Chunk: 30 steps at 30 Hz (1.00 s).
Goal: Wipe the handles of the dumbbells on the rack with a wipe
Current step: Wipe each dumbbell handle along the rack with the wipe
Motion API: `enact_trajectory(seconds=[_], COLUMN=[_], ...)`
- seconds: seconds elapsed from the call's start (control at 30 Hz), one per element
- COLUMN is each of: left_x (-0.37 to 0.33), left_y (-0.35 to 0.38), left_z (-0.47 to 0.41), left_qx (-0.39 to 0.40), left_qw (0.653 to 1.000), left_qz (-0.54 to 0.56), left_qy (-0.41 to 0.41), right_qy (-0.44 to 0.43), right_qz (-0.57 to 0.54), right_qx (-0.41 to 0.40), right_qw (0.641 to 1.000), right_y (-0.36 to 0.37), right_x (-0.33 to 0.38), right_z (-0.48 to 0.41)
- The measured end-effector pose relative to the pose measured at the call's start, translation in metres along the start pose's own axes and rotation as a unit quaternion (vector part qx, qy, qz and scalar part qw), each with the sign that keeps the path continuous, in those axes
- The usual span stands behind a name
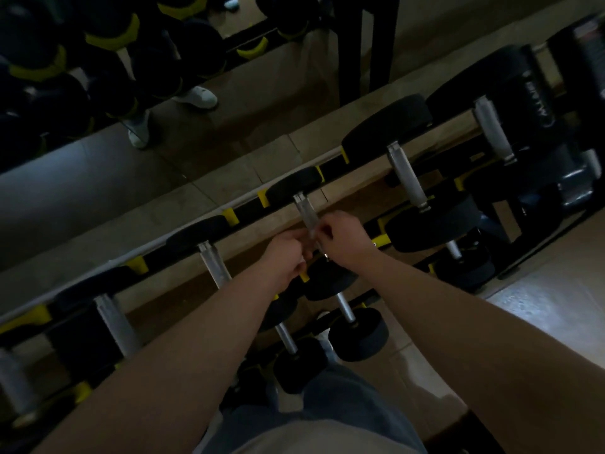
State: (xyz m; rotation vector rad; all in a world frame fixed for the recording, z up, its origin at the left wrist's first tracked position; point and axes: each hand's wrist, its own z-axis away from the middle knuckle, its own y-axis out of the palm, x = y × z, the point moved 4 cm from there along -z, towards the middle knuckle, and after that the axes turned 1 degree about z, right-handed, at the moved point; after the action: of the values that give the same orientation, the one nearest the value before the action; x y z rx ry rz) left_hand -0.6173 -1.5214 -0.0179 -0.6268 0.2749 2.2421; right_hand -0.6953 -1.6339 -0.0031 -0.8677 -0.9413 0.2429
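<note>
**A:** What is the layout, biggest thing first?

**B:** The rack [248, 208] slants from the lower left of the frame to the upper right, with a mirror [98, 152] above it. Dumbbells lie across its rails in a row. The one being worked on, the middle dumbbell [294, 183], sits at the centre of the frame.

**A:** And its handle?

**B:** The handle [302, 208] runs from its black head down and slightly right, towards the person. Only the upper stretch is bare, because both hands cover the lower part.

**A:** What is each grip doing?

**B:** The right hand [347, 239] has its fingers curled round the handle from the right side. The left hand [284, 253] is curled against the handle from the left and a little lower. It is too dim to tell what that grip holds.

**A:** Where is the wipe?

**B:** A pale scrap between the two hands, on the handle, is probably the wipe [312, 233], though it is blurred.

**A:** So what does the next stroke depend on?

**B:** I'd say on following the handle's long axis up towards the head, since the bare metal lies directly above the right hand, which is the nearer one. The next handle [214, 265] waits to the lower left.
</note>
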Motion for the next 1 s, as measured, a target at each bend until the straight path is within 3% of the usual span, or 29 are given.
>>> enact_trajectory(seconds=[0.1,0.23,0.43,0.5,0.67,0.77,0.87,1.0], left_x=[-0.001,-0.008,-0.004,-0.003,-0.007,-0.009,-0.011,-0.014], left_y=[0.001,0.002,0.002,0.002,0.003,-0.004,-0.014,-0.017], left_z=[0.003,0.013,0.004,0.000,0.001,0.001,-0.002,0.002], left_qx=[-0.003,0.017,0.006,-0.004,-0.019,-0.028,-0.036,-0.038], left_qw=[1.000,1.000,1.000,1.000,0.999,0.999,0.999,0.998], left_qz=[0.003,0.009,-0.005,-0.003,-0.003,0.004,0.028,0.028], left_qy=[-0.007,0.004,0.000,-0.002,-0.037,-0.046,-0.028,-0.034], right_qy=[0.085,0.120,0.068,0.063,0.076,0.059,-0.007,-0.063], right_qz=[-0.066,-0.053,0.078,0.044,-0.068,-0.057,0.041,0.183], right_qx=[-0.063,0.039,0.155,0.135,-0.018,-0.033,0.020,0.191], right_qw=[0.992,0.991,0.983,0.988,0.995,0.996,0.999,0.962], right_y=[-0.013,-0.012,-0.005,-0.005,-0.014,-0.014,-0.010,0.007], right_x=[0.001,-0.007,-0.030,-0.027,0.007,0.015,0.005,-0.019], right_z=[-0.029,-0.044,-0.008,-0.011,-0.043,-0.052,-0.041,-0.016])
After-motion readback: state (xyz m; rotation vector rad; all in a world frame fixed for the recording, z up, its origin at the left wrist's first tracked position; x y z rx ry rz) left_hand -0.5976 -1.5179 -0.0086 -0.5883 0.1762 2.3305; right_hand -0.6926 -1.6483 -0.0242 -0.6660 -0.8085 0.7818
